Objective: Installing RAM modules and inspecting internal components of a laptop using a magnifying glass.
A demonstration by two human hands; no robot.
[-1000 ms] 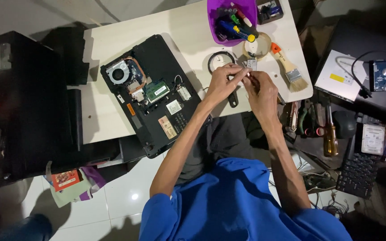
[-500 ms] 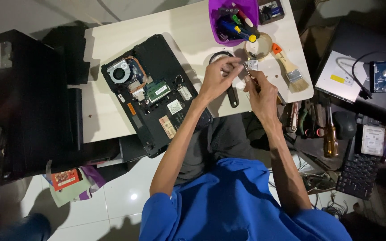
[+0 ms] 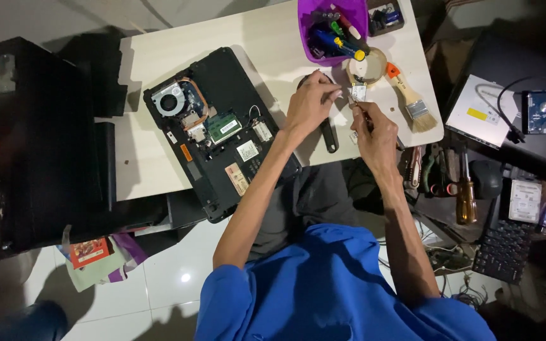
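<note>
My left hand [image 3: 309, 104] and my right hand [image 3: 374, 126] meet over the white table [image 3: 153, 170], right of an opened black laptop [image 3: 213, 129] whose fan and boards are exposed. Together the fingers pinch a small silvery part [image 3: 357, 93] just below a round tape roll [image 3: 366, 66]. My right hand also grips a thin tool; its tip points at the part. A black magnifier-like tool [image 3: 328, 136] lies under my left wrist, partly hidden.
A purple cup [image 3: 333, 31] of pens stands at the table's far edge. A paintbrush [image 3: 409, 98] lies right of my hands. Off the table to the right sit screwdrivers [image 3: 466, 196], a keyboard [image 3: 507, 249], a white drive [image 3: 481, 113] and a hard disk [image 3: 543, 112].
Both hands have shifted slightly away from me, toward the tape roll, still pinching the small part. The laptop has not moved.
</note>
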